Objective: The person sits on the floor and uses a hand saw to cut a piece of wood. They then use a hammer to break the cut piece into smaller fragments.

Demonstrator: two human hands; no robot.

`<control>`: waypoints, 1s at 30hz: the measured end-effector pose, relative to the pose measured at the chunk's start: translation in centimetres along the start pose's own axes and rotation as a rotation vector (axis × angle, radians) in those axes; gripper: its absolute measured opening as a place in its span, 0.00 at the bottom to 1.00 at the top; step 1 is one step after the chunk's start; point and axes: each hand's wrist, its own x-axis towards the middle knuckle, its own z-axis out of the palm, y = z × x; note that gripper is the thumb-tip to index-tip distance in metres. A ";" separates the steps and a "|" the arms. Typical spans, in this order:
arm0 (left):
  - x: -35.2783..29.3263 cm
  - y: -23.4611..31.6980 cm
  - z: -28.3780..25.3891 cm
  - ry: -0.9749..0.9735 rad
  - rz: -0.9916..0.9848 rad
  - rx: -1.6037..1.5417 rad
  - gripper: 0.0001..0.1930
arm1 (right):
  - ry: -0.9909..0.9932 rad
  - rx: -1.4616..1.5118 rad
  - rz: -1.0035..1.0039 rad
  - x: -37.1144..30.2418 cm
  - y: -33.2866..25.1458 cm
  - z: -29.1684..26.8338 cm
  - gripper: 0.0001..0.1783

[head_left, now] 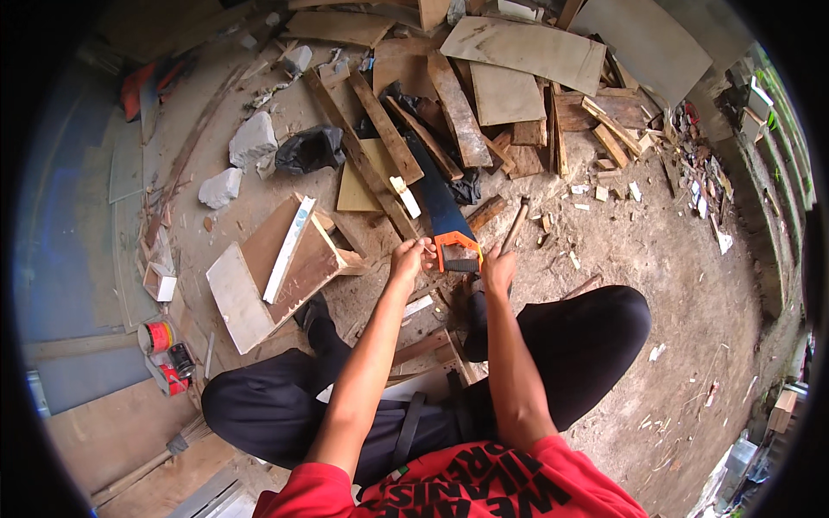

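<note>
My left hand [411,261] is closed in a pinch just left of a handsaw's handle; whatever its fingertips hold is too small to make out. The handsaw [439,200] lies on the ground with its dark blade pointing away from me and its orange and black grip nearest. To the right of that grip, my right hand [498,269] wraps round a wooden tool handle [515,228], which slants up and away; the tool's head cannot be made out. A long timber beam [367,173] ends close beyond my left hand. Beside it lies a short pale wood block [405,197].
An angled wooden frame [298,276] with a spirit level [289,250] on it stands at left. Boards and planks [458,112] pile up ahead. White rubble [252,141] and a black bag [309,150] lie far left. Cans [156,337] stand near left; wood scraps [609,147] litter the right.
</note>
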 end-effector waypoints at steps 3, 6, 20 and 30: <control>0.7 2.1 -1.3 0.040 0.109 0.077 0.14 | -0.091 -0.175 -0.013 3.5 2.0 0.0 0.25; 2.0 5.6 -5.0 0.077 0.468 0.387 0.14 | 0.124 -0.409 -0.248 5.0 1.1 1.6 0.32; 1.0 10.1 -11.8 0.392 0.831 1.103 0.07 | -0.234 -0.512 -0.558 18.1 -17.4 11.4 0.68; 1.2 10.5 -12.3 0.437 0.806 1.152 0.08 | -0.219 -0.620 -0.500 21.0 -24.1 11.5 0.52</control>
